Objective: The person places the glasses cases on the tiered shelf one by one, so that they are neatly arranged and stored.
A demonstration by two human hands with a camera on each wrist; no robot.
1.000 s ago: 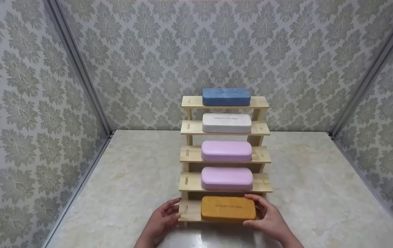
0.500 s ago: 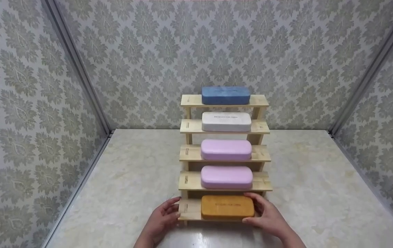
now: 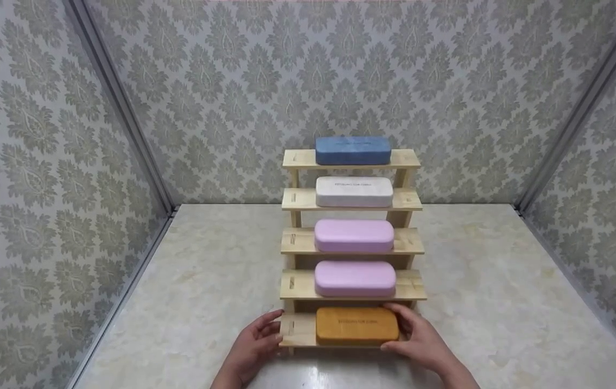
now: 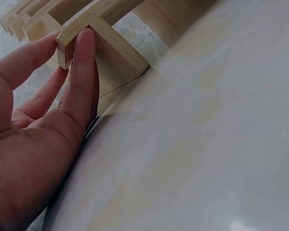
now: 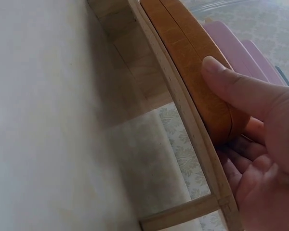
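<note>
An orange glasses case lies lengthwise on the lowest board of a wooden stepped rack. My right hand holds the case's right end, its thumb against the front side and the other fingers partly hidden behind the end. At the left end of that same board, my left hand pinches the wood between thumb and fingers, as the left wrist view shows. Above, each board carries one case: two pink cases, then a white case, and a blue case on top.
The rack stands on a pale marbled table, its top board near the patterned back wall. Grey metal strips run along the wall corners on both sides.
The orange case's right end has shifted slightly left with my right hand, and the case now lies straighter on the board. My left hand keeps its place at the board's end.
</note>
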